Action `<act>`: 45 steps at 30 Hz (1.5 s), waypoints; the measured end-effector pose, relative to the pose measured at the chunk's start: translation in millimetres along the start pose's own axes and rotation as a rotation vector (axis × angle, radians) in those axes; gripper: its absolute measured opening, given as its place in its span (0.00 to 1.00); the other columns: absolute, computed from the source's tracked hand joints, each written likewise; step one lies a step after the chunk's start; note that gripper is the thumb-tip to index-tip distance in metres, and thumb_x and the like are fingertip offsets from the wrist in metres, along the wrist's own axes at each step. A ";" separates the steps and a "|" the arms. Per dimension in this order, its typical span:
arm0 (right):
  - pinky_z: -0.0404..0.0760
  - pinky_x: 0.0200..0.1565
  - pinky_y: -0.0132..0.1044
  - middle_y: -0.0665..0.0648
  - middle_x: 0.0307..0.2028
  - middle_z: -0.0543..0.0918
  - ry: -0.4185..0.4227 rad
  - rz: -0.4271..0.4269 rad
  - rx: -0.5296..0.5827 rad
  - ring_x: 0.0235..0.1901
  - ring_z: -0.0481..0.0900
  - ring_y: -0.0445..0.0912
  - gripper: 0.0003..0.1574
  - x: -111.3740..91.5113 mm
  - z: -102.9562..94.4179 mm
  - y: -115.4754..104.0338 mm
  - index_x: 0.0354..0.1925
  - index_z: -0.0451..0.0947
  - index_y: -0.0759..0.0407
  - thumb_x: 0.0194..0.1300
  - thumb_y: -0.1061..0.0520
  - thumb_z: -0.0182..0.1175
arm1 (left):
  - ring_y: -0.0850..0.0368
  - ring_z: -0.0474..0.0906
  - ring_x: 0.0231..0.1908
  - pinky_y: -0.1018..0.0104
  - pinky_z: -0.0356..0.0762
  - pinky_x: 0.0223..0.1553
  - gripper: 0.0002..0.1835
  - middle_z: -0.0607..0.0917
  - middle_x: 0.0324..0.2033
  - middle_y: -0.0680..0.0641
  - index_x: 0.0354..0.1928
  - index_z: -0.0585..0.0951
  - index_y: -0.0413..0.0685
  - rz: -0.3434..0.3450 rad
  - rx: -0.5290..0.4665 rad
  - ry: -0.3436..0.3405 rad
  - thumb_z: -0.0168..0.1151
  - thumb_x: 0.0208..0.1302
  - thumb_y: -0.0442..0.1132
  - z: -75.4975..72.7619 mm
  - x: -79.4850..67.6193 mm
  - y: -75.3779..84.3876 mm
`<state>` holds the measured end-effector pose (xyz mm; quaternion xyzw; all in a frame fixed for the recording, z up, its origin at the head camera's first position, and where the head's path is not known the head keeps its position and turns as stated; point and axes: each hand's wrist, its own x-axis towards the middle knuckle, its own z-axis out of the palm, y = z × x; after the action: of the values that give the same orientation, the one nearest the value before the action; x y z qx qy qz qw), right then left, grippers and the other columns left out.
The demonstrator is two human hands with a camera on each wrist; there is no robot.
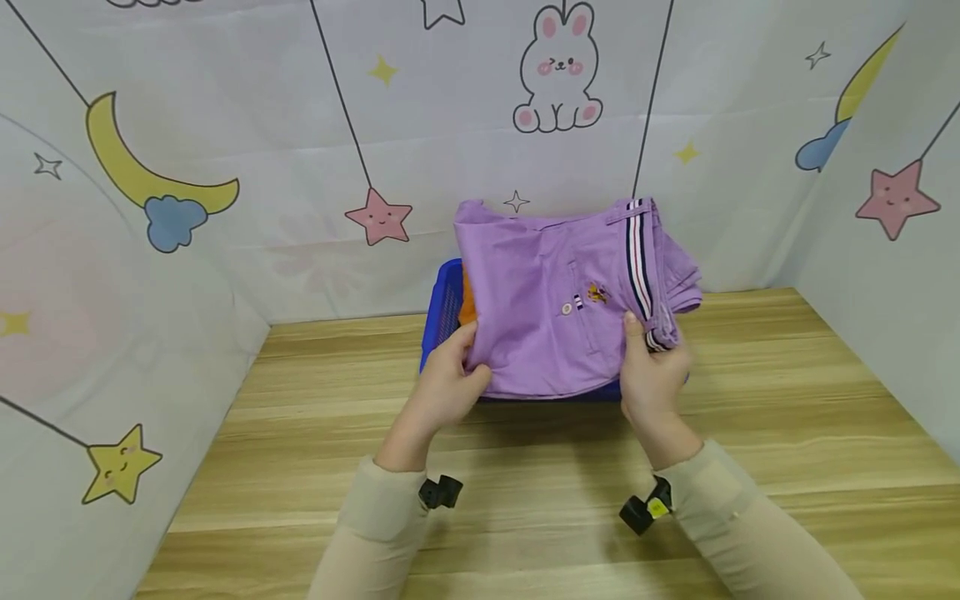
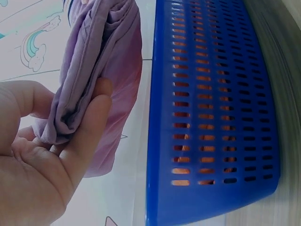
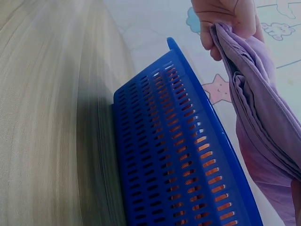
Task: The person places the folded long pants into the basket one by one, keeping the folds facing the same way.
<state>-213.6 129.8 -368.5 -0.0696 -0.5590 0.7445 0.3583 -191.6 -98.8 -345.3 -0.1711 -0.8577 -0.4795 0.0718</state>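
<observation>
A folded pair of purple trousers (image 1: 525,308), with a striped waistband strip, a button and a small embroidered patch, is held up in front of and over a blue plastic basket (image 1: 441,312). My left hand (image 1: 446,385) grips its lower left edge. In the left wrist view the thumb and fingers pinch the thick folded layers. Near the striped waistband, my right hand (image 1: 654,375) holds the lower right corner, thumb on the front face. The right wrist view shows the left hand (image 3: 228,19) on the far end of the fold. Much of the basket is hidden behind the trousers.
Something orange (image 1: 468,298) lies inside the basket and shows through its slots. The basket stands on a wood-grain table (image 1: 337,417) near the back. Behind it hangs a white cloth backdrop (image 1: 300,167) with cartoon prints, also along both sides.
</observation>
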 end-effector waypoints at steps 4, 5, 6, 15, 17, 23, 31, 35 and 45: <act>0.75 0.53 0.28 0.51 0.44 0.81 -0.016 -0.010 0.003 0.46 0.77 0.39 0.20 0.5 1.5 3.3 0.53 0.74 0.70 0.62 0.65 0.60 | 0.54 0.75 0.38 0.67 0.73 0.37 0.30 0.83 0.41 0.43 0.61 0.72 0.45 0.016 0.006 0.007 0.53 0.52 0.27 -0.5 1.6 -3.0; 0.76 0.52 0.28 0.50 0.43 0.82 -0.016 -0.010 -0.001 0.46 0.77 0.39 0.20 0.6 1.7 4.2 0.52 0.75 0.69 0.62 0.65 0.61 | 0.54 0.75 0.38 0.66 0.73 0.37 0.30 0.83 0.41 0.43 0.61 0.72 0.45 0.017 0.009 0.008 0.53 0.52 0.27 -0.8 1.8 -3.5; 0.76 0.51 0.28 0.50 0.41 0.82 -0.012 -0.013 -0.010 0.44 0.77 0.38 0.18 0.7 2.0 5.1 0.50 0.76 0.68 0.61 0.64 0.61 | 0.54 0.75 0.38 0.66 0.73 0.38 0.30 0.83 0.40 0.43 0.61 0.72 0.45 0.018 0.011 0.008 0.53 0.51 0.27 -1.0 2.1 -4.2; 0.75 0.38 0.26 0.43 0.25 0.74 -0.012 -0.004 -0.118 0.30 0.71 0.37 0.07 1.7 6.3 9.3 0.32 0.75 0.52 0.60 0.63 0.63 | 0.55 0.74 0.38 0.66 0.74 0.39 0.30 0.82 0.42 0.42 0.61 0.72 0.43 0.026 -0.002 -0.001 0.52 0.52 0.26 -3.4 5.0 -11.1; 0.74 0.37 0.26 0.44 0.24 0.73 -0.018 0.003 -0.120 0.30 0.71 0.37 0.08 2.0 7.2 10.2 0.31 0.75 0.52 0.60 0.63 0.63 | 0.55 0.74 0.39 0.67 0.74 0.39 0.29 0.82 0.42 0.42 0.60 0.72 0.43 0.031 -0.001 -0.006 0.52 0.52 0.25 -4.0 5.5 -11.5; 0.75 0.39 0.25 0.44 0.26 0.75 -0.038 0.013 -0.111 0.31 0.72 0.37 0.05 3.4 11.2 11.8 0.36 0.77 0.60 0.60 0.63 0.63 | 0.53 0.74 0.40 0.65 0.74 0.39 0.29 0.81 0.45 0.40 0.61 0.71 0.41 0.014 -0.026 -0.031 0.52 0.53 0.25 -8.1 7.7 -12.0; 0.75 0.39 0.25 0.48 0.35 0.80 -0.085 0.046 -0.189 0.35 0.74 0.37 0.17 7.0 13.3 15.4 0.45 0.78 0.71 0.60 0.61 0.64 | 0.52 0.75 0.44 0.64 0.75 0.43 0.31 0.77 0.55 0.39 0.66 0.66 0.40 -0.048 -0.038 -0.054 0.51 0.56 0.26 -11.9 11.5 -14.5; 0.74 0.37 0.25 0.46 0.32 0.78 -0.090 0.058 -0.224 0.32 0.72 0.37 0.17 9.1 13.5 16.5 0.44 0.78 0.71 0.59 0.59 0.65 | 0.52 0.75 0.44 0.63 0.75 0.44 0.31 0.77 0.55 0.39 0.66 0.66 0.40 -0.052 -0.030 -0.052 0.51 0.56 0.26 -10.7 14.0 -17.5; 0.71 0.37 0.26 0.47 0.30 0.78 -0.108 0.089 -0.287 0.32 0.69 0.40 0.18 11.5 12.1 12.9 0.42 0.80 0.70 0.57 0.57 0.67 | 0.52 0.74 0.48 0.61 0.75 0.48 0.32 0.74 0.60 0.40 0.66 0.65 0.40 -0.065 -0.010 -0.045 0.51 0.55 0.26 -10.2 19.3 -22.3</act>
<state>-234.0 125.8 -372.0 -0.1046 -0.6745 0.6748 0.2805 -218.2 -113.8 -352.1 -0.1540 -0.8618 -0.4819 0.0360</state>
